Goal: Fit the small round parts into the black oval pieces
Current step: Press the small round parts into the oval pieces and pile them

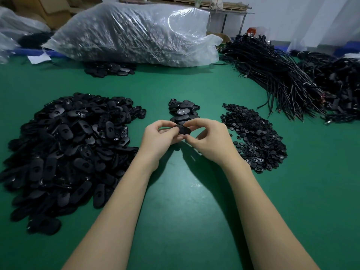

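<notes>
My left hand [158, 137] and right hand [209, 139] both pinched one black oval piece [183, 130] above the green table [185, 201], between the oval heap [66, 152] and round parts [255, 135].

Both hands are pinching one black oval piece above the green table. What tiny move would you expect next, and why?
Probably a press of the right hand fingertips to seat the round part, though I cannot see that part itself. Both hands grip one black oval piece, the left hand steadying it. Once seated, it would likely go to the small pile just behind.
</notes>
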